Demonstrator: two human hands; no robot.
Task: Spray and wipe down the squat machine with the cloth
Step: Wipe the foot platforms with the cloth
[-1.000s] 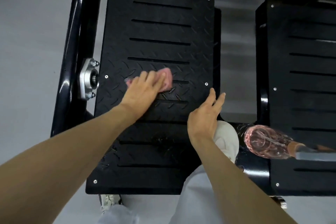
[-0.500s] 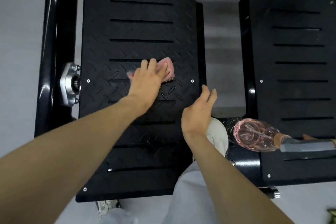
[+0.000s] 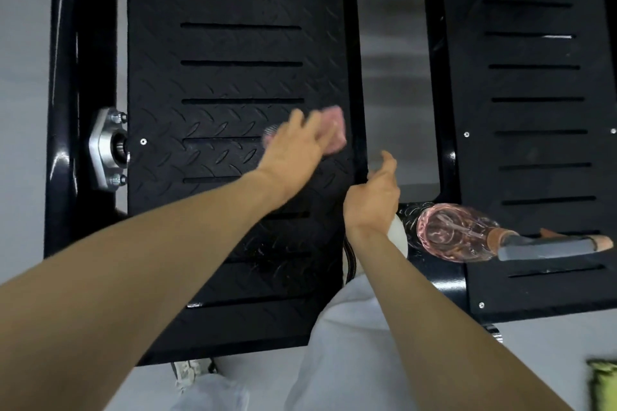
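The squat machine has two black diamond-pattern foot plates, a left plate (image 3: 233, 43) and a right plate (image 3: 534, 110). My left hand (image 3: 293, 150) presses a pink cloth (image 3: 335, 130) flat against the left plate, near its right edge; hand and cloth are blurred. My right hand (image 3: 374, 197) hovers by the gap between the plates, fingers loosely curled, holding nothing. A clear pinkish spray bottle (image 3: 450, 233) with a grey trigger head lies on its side at the lower left of the right plate.
A black frame tube (image 3: 63, 77) with a silver bearing mount (image 3: 107, 147) runs down the left. Grey floor shows between the plates (image 3: 394, 77) and around the machine. My light trouser leg (image 3: 350, 344) and shoe are below. A green object (image 3: 604, 384) sits at the bottom right corner.
My left hand has swept the cloth rightward across the left plate, toward its right edge. My right hand has curled slightly and stayed beside the plate. The bottle has not moved.
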